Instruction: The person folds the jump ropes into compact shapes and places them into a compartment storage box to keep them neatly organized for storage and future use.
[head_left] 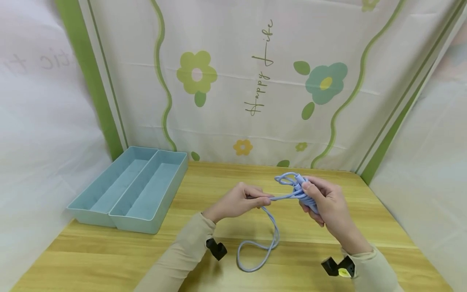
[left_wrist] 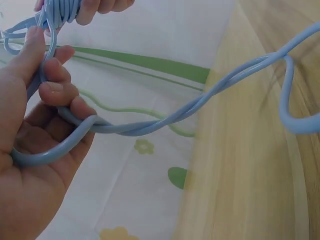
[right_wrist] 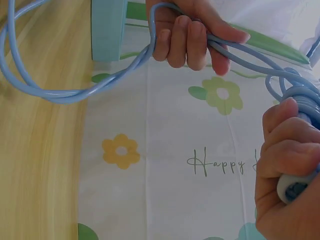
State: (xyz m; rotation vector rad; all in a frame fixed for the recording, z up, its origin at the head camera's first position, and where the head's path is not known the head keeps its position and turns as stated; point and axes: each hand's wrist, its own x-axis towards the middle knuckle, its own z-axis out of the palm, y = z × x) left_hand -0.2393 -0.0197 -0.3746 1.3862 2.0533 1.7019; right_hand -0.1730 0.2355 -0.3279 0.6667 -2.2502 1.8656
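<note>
A light blue jump rope [head_left: 308, 201] is wound in tight turns about its handles, and my right hand [head_left: 333, 205] grips this bundle. One pale handle end [right_wrist: 286, 187] pokes out of that fist in the right wrist view. To the left, my left hand [head_left: 235, 201] pinches two strands that run taut from the bundle. Below its fingers the doubled, twisted rope [left_wrist: 187, 111] hangs in a loop towards the table. A small loop of rope [head_left: 282, 177] sticks out beside the handle tops. The handles' middle is hidden under the turns and fingers.
Two joined blue trays [head_left: 160, 152] stand at the left on the wooden table [head_left: 204, 251]. A white cloth with flowers [head_left: 226, 81] hangs behind the table, with more white cloth at both sides. Each wrist bears a small black camera [head_left: 216, 248].
</note>
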